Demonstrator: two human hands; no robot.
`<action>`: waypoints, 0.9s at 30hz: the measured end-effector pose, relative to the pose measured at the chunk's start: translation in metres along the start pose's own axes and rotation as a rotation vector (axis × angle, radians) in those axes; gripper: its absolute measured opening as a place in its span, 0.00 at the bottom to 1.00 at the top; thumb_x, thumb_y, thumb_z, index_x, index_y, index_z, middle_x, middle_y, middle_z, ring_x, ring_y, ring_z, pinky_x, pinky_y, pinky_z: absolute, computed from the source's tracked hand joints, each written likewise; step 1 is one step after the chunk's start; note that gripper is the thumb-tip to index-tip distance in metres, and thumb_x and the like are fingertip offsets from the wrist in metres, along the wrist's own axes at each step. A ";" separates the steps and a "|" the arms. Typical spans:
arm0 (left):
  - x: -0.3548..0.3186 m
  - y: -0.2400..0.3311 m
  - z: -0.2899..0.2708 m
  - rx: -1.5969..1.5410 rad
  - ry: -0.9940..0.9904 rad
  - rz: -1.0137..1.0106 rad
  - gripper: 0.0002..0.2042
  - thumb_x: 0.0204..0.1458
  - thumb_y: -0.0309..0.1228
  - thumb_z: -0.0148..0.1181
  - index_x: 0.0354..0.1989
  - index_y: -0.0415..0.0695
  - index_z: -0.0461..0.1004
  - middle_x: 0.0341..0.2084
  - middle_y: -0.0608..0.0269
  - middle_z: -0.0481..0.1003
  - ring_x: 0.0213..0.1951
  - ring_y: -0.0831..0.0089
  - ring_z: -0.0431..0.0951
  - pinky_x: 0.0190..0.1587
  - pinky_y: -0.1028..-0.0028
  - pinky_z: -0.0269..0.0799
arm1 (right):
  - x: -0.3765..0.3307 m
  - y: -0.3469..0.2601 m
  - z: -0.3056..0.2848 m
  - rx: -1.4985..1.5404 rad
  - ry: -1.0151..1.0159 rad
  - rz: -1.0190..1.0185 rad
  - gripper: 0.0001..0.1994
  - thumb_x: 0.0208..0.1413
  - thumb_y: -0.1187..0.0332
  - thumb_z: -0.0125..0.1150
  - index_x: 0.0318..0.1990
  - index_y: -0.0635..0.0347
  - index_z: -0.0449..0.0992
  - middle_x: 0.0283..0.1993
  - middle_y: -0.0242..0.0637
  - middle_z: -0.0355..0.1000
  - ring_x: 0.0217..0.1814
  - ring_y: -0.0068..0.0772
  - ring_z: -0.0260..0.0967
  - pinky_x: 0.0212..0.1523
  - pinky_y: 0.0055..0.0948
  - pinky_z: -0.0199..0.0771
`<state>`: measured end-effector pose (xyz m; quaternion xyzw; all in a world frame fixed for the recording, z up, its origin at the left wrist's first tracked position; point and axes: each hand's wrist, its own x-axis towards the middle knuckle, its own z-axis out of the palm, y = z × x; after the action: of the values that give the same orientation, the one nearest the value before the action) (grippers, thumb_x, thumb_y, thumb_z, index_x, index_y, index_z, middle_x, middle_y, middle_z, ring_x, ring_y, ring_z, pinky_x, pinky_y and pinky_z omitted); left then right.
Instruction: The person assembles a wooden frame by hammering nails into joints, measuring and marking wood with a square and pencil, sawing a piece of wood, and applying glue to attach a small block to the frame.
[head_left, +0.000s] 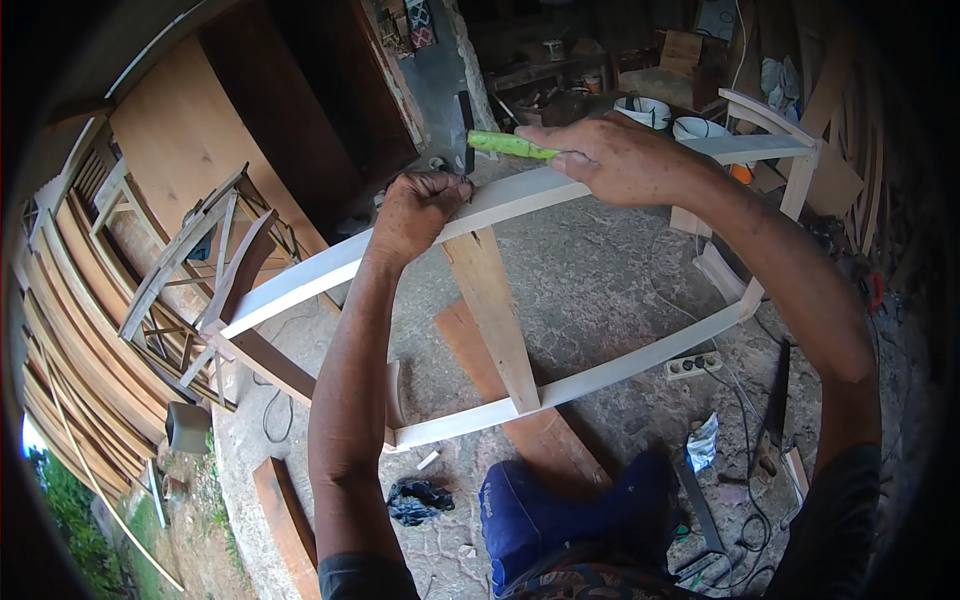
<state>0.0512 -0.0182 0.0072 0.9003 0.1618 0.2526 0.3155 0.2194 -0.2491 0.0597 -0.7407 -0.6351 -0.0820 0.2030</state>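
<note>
A pale wooden frame (520,200) with long rails and curved ends stretches in front of me. My right hand (625,160) grips the green handle of a hammer (508,146); its dark head is over the far side of the upper rail. Beside that head, my left hand (418,212) rests on the same rail, thumb and fingers pinched together. Whatever small thing lies between those fingertips is too small to make out. Close under my left hand, a wooden crosspiece (492,305) joins the upper rail to the lower rail (620,365).
Long boards (85,350) are stacked at the left. On the concrete floor lie a brown plank (565,450), a handsaw (775,430), a power strip (693,365), cables and a black plastic bag (420,502). White buckets (643,110) stand at the back right.
</note>
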 end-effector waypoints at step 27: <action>-0.025 0.020 0.014 0.734 -0.032 0.055 0.31 0.52 0.54 0.62 0.62 0.49 0.74 0.55 0.54 0.76 0.60 0.57 0.72 0.67 0.53 0.61 | -0.043 0.082 0.160 -0.266 0.327 -0.505 0.16 0.54 0.57 0.69 0.32 0.56 0.69 0.25 0.36 0.72 0.26 0.35 0.79 0.22 0.35 0.79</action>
<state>0.0413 -0.0510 0.0022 0.9613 0.2128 0.1720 -0.0330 0.2697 -0.2321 -0.1171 -0.5571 -0.7414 -0.3297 0.1769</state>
